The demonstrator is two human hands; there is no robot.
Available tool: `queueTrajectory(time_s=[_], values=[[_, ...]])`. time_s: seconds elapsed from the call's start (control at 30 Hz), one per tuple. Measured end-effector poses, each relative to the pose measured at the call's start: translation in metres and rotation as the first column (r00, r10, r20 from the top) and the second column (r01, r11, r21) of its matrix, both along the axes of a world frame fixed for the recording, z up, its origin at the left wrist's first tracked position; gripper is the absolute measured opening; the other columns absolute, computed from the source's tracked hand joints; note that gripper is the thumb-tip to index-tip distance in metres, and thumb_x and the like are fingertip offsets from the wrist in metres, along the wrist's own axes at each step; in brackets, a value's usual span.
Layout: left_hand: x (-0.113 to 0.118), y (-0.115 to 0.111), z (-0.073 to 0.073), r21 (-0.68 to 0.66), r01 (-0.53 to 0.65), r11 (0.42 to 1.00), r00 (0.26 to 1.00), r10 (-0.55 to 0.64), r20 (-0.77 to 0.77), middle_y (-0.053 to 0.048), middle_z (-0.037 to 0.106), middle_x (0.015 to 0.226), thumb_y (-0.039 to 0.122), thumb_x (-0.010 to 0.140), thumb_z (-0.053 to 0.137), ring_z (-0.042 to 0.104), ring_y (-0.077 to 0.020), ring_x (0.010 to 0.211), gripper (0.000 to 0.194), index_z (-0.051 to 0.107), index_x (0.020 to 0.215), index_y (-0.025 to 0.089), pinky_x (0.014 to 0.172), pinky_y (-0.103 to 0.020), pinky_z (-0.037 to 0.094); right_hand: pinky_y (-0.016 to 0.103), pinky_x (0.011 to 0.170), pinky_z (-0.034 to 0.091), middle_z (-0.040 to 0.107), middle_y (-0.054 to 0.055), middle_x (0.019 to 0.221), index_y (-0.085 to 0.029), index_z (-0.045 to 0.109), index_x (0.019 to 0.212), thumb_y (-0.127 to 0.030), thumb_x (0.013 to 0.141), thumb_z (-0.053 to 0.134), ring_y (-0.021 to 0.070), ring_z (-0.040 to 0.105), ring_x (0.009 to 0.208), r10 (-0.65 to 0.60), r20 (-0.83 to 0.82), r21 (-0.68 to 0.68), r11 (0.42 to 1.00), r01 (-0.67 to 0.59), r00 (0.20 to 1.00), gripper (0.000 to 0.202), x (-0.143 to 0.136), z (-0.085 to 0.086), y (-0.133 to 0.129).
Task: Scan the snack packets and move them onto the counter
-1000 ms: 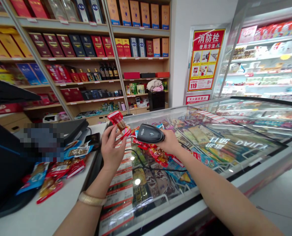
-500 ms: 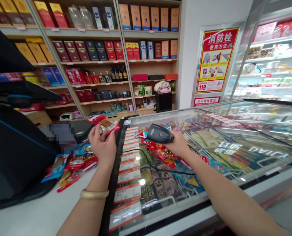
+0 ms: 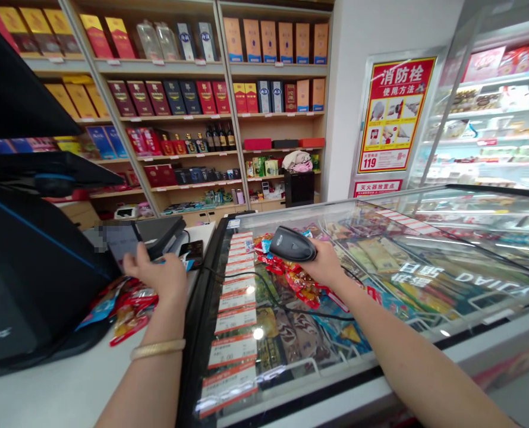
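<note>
My right hand (image 3: 324,264) is closed round the handle of a black barcode scanner (image 3: 293,245), holding it over the glass freezer lid. Beneath and beside the scanner lies a heap of red snack packets (image 3: 302,282) on the glass. My left hand (image 3: 157,274), with a gold-coloured bracelet at the wrist, hovers over the counter with its fingers apart. Just under it are red and blue snack packets (image 3: 133,312), partly hidden by the hand. A bit of blue wrapper (image 3: 188,263) shows behind the left hand; whether the hand touches it is unclear.
A black checkout terminal (image 3: 28,273) stands at the left on the white counter (image 3: 46,392). A dark phone-like object (image 3: 193,252) lies near the counter's edge. The scanner cable (image 3: 264,285) crosses the freezer lid (image 3: 358,356). Shelves of boxed goods (image 3: 173,98) line the back.
My left hand has moved left and down to the packets on the counter; the red packet it held no longer shows in it. My right hand keeps the scanner in nearly the same place.
</note>
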State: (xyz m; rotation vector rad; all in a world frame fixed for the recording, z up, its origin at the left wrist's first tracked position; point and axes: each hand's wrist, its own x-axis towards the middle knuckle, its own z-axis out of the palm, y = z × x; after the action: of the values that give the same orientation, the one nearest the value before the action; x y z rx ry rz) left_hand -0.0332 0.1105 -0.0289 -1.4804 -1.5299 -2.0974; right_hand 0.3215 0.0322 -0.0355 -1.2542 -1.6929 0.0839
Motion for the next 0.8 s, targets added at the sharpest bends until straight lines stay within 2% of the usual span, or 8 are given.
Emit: queueTrajectory(time_s=[0.07, 0.1, 0.2, 0.3, 0.37, 0.47, 0.6, 0.8], values=[[0.020, -0.004, 0.001, -0.025, -0.063, 0.998, 0.998, 0.064, 0.029, -0.020, 0.047, 0.134, 0.009, 0.079, 0.057, 0.044, -0.0363, 0.135, 0.044, 0.059, 0.124, 0.008, 0.117, -0.060, 0.034, 0.028, 0.067, 0.047, 0.077, 0.004, 0.077, -0.022, 0.074, 0.085, -0.033, 0.071, 0.072, 0.0219, 0.069, 0.071, -0.030, -0.004, 0.018, 0.999, 0.030, 1.000, 0.018, 0.002, 0.000, 0.001], [0.032, -0.007, 0.001, -0.044, -0.033, 0.999, 0.999, 0.032, -0.015, -0.019, 0.053, 0.129, 0.010, 0.080, 0.057, 0.050, -0.0341, 0.129, 0.041, 0.063, 0.120, 0.010, 0.113, -0.057, 0.040, 0.028, 0.069, 0.048, 0.077, 0.004, 0.079, -0.022, 0.075, 0.087, -0.033, 0.072, 0.072, 0.0223, 0.070, 0.073, -0.052, -0.010, 0.030, 0.998, 0.052, 0.999, 0.019, 0.003, 0.001, 0.001], [0.073, -0.017, -0.006, -0.131, 0.227, 0.965, 0.914, -0.258, -0.314, -0.012, 0.064, 0.115, 0.016, 0.083, 0.056, 0.062, -0.0282, 0.115, 0.032, 0.069, 0.112, 0.018, 0.105, -0.049, 0.050, 0.030, 0.073, 0.049, 0.079, 0.005, 0.085, -0.023, 0.075, 0.093, -0.033, 0.072, 0.072, 0.0245, 0.072, 0.081, -0.141, -0.034, 0.057, 0.988, 0.143, 0.989, 0.023, 0.006, 0.002, 0.003], [0.111, -0.031, -0.020, -0.282, 0.430, 0.857, 0.628, -0.509, -0.589, -0.011, 0.068, 0.119, 0.020, 0.086, 0.056, 0.064, -0.0270, 0.114, 0.026, 0.073, 0.106, 0.022, 0.102, -0.047, 0.053, 0.030, 0.075, 0.050, 0.079, 0.005, 0.087, -0.023, 0.075, 0.093, -0.031, 0.072, 0.070, 0.0252, 0.072, 0.083, -0.203, -0.050, 0.064, 0.976, 0.206, 0.978, 0.023, 0.010, 0.003, 0.005], [0.130, -0.041, -0.029, -0.371, 0.488, 0.790, 0.420, -0.585, -0.694, -0.013, 0.067, 0.126, 0.019, 0.088, 0.056, 0.063, -0.0288, 0.119, 0.026, 0.075, 0.106, 0.022, 0.102, -0.050, 0.052, 0.030, 0.074, 0.050, 0.079, 0.005, 0.086, -0.023, 0.074, 0.090, -0.030, 0.072, 0.069, 0.0248, 0.072, 0.082, -0.219, -0.051, 0.066, 0.973, 0.223, 0.974, 0.020, 0.011, 0.004, 0.006], [0.149, -0.053, -0.039, -0.441, 0.505, 0.742, 0.250, -0.615, -0.748, -0.015, 0.065, 0.135, 0.016, 0.090, 0.053, 0.058, -0.0306, 0.129, 0.036, 0.072, 0.120, 0.022, 0.107, -0.055, 0.049, 0.030, 0.073, 0.049, 0.078, 0.005, 0.084, -0.023, 0.072, 0.085, -0.030, 0.073, 0.068, 0.0240, 0.071, 0.079, -0.232, -0.031, 0.068, 0.970, 0.234, 0.972, 0.015, 0.012, 0.005, 0.006], [0.159, -0.059, -0.045, -0.478, 0.491, 0.728, 0.193, -0.626, -0.755, -0.015, 0.061, 0.142, 0.015, 0.092, 0.051, 0.054, -0.0304, 0.135, 0.047, 0.064, 0.136, 0.023, 0.111, -0.056, 0.046, 0.030, 0.075, 0.048, 0.078, 0.005, 0.087, -0.023, 0.072, 0.088, -0.030, 0.073, 0.068, 0.0238, 0.071, 0.081, -0.229, -0.004, 0.061, 0.972, 0.229, 0.973, 0.017, 0.012, 0.005, 0.006], [0.163, -0.055, -0.058, -0.512, 0.450, 0.731, 0.194, -0.640, -0.743, -0.018, 0.047, 0.156, 0.021, 0.095, 0.049, 0.047, -0.0308, 0.143, 0.050, 0.055, 0.145, 0.018, 0.115, -0.052, 0.045, 0.031, 0.078, 0.046, 0.077, 0.004, 0.085, -0.024, 0.070, 0.083, -0.030, 0.073, 0.070, 0.0243, 0.070, 0.083, -0.232, 0.027, 0.064, 0.971, 0.230, 0.972, 0.013, 0.009, 0.005, 0.005]])
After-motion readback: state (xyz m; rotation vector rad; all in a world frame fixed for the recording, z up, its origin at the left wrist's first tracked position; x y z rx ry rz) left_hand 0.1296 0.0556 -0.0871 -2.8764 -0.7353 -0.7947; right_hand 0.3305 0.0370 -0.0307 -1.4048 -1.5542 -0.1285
